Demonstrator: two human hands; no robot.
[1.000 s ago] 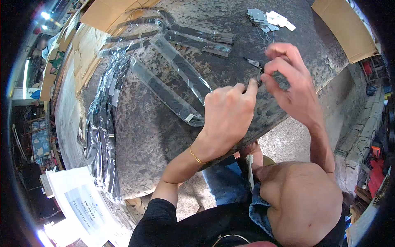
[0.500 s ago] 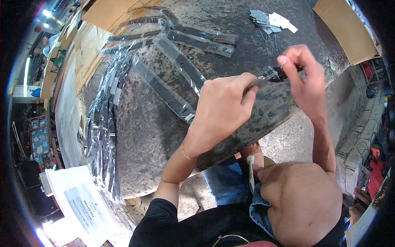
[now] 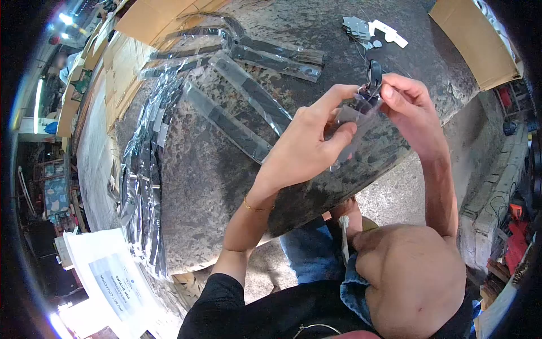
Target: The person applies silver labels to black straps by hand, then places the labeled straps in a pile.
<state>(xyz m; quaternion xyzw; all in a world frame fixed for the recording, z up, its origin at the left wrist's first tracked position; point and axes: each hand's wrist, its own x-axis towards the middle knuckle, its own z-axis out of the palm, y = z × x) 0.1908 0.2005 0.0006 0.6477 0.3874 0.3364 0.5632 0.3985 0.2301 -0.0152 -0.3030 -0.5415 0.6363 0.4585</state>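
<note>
Between the hands, a black loop [image 3: 374, 73] is pointing away; the right hand [image 3: 416, 110] (the nearer one) is pinching its base, the half-curled left hand [image 3: 302, 144] gripping clear plastic [image 3: 349, 116].

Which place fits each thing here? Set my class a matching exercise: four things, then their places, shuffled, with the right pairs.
Things
1. Printed sheet
2. Grey and white tags
3. Thin bracelet
4. Dark glossy piece

Places
A. Around the left wrist
B. Between the left hand and right hand
C. At the picture's lower left
D. On the dark work surface, beyond the hands

Pairs: 1-C, 2-D, 3-A, 4-B
</note>
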